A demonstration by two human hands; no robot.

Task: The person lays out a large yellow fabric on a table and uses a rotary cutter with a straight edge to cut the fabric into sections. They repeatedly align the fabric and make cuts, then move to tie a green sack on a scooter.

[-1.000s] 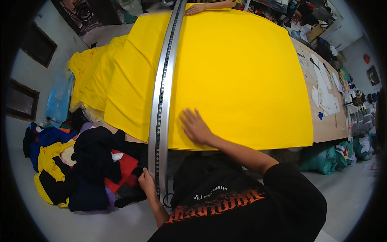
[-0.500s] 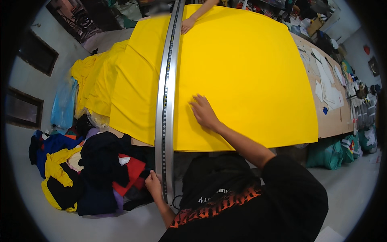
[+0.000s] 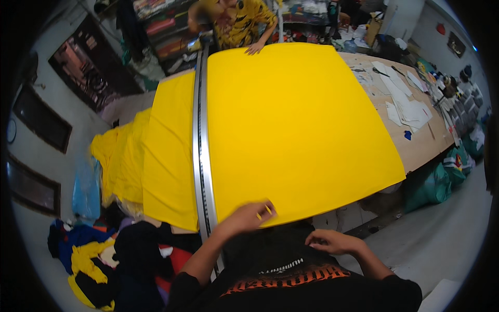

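Observation:
A large sheet of yellow fabric [image 3: 301, 130] lies smooth on the table, with more folded, rumpled yellow fabric [image 3: 169, 151] to the left. A long metal rail [image 3: 200, 125] with a dark perforated strip runs front to back between them. My left hand [image 3: 252, 216], slightly blurred, is raised by the sheet's near edge, right of the rail, fingers loosely bent and apart, apparently holding nothing. Lower right, in front of my black shirt, my right hand [image 3: 330, 242] has loosely curled, parted fingers and nothing visible in it. A co-worker's hand [image 3: 255, 48] rests at the sheet's far edge.
A co-worker in yellow patterned clothing [image 3: 244, 23] stands across the table. A wooden board [image 3: 426, 145] carries paper pattern pieces [image 3: 395, 86] and scissors [image 3: 380, 72]. A pile of mixed garments [image 3: 96, 255] lies front left, green sacks [image 3: 431, 187] under the table's right end.
My left hand has left the rail's near end and risen to the cloth edge; my right hand has come off the fabric down to the right. The co-worker's hand moved right. The view shifted.

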